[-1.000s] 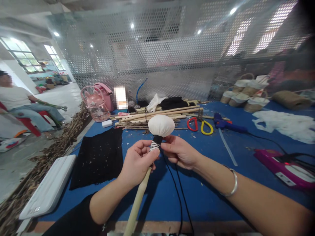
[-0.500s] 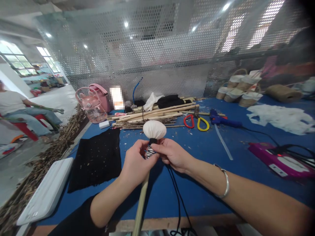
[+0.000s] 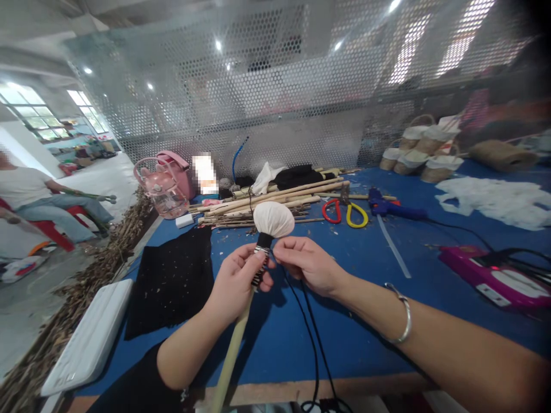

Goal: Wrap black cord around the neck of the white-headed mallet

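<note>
A wooden stick [image 3: 235, 347] with a padded white cloth head [image 3: 274, 219] slants up from the table's front edge, its neck wrapped in black cord [image 3: 264, 243] over white cloth. My left hand [image 3: 241, 275] is closed around the wrapped neck, thumb on top. Just right of the neck, my right hand [image 3: 312, 265] pinches the black cord [image 3: 310, 327], whose long strands hang down past the table edge. The pinched fingertips partly hide the cord.
Wooden sticks [image 3: 275, 198] lie at the back, near red-and-yellow-handled pliers [image 3: 344, 212] and a blue glue gun [image 3: 396, 211]. A black cloth [image 3: 172, 281] and a white case [image 3: 88, 335] are left; a purple power strip [image 3: 491, 275] is right. A person [image 3: 38, 195] sits far left.
My right hand has drawn slightly away from the neck to the right. The stick has tilted further, its head shifting right and its lower end left; more striped wrapping shows.
</note>
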### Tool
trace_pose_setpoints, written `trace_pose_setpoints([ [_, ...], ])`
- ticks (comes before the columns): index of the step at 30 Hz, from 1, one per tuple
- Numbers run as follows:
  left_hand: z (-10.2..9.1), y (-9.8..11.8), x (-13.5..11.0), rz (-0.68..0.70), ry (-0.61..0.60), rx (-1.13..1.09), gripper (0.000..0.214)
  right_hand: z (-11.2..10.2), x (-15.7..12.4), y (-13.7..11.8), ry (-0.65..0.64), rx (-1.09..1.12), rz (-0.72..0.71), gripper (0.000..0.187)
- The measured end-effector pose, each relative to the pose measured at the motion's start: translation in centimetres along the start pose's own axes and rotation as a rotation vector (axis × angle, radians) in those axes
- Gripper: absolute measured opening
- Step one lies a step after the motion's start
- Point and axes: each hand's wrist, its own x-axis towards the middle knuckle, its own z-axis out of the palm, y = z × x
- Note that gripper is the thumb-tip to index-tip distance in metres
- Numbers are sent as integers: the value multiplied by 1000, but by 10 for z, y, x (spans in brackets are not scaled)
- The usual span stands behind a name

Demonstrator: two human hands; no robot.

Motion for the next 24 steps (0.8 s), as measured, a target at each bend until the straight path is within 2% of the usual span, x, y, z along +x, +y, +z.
trace_pose_setpoints([
  [6,-1,1,0,9,-20,-50,31,-3,3,-2,-59,-69,-12,32],
  [11,4,7,-18,-139,-67,-193,30,-3,-1,-4,-110,-110,-74,29],
  [16,20,-7,-54,-193,127,-482,22,11,-11,2,-289,-213,-76,29],
  [19,29,-24,-67,-169,237,-536,25,16,-18,11,-342,-260,-28,31],
  [21,32,-33,-71,-157,247,-502,27,15,-23,17,-383,-284,-20,31],
  [24,34,-38,-75,-129,193,-436,30,11,-27,21,-400,-328,-48,29],
])
